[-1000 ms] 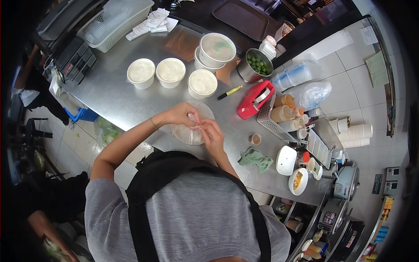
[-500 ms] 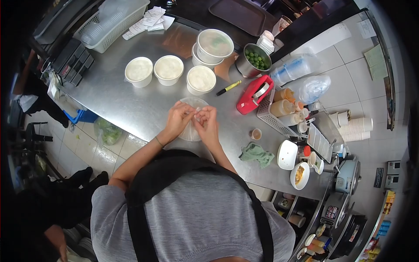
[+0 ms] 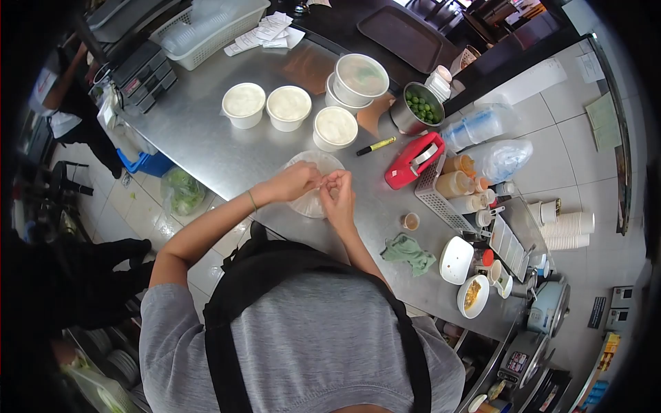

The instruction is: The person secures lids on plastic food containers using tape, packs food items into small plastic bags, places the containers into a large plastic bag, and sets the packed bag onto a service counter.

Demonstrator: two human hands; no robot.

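Below my hands lies a round, pale container wrapped in clear plastic film or a bag [image 3: 308, 206]. My left hand [image 3: 297, 180] is closed over it, fingers curled at the middle of the plastic. My right hand [image 3: 337, 196] meets it there, thumb and fingers pinched together at what looks like the gathered plastic; the exact grip is partly hidden. Just beyond, a white lidded tub [image 3: 335, 128] stands upright. Two more lidded tubs, a left one [image 3: 244, 104] and a middle one [image 3: 288, 108], stand beside it. Behind them, a stacked tub [image 3: 361, 77] sits on another.
On the steel counter [image 3: 200, 148] are a yellow marker [image 3: 376, 146], a red tape dispenser [image 3: 414, 160], a pot of green limes [image 3: 417, 109], a sauce-bottle basket [image 3: 441, 199], a small cup [image 3: 410, 221] and a green cloth [image 3: 409, 254]. Another person [image 3: 65, 103] is at the far left.
My left hand has turned, its forearm lying flatter, and its fingers have come slightly apart from my right hand's. The view has shifted, so counter items appear farther right.
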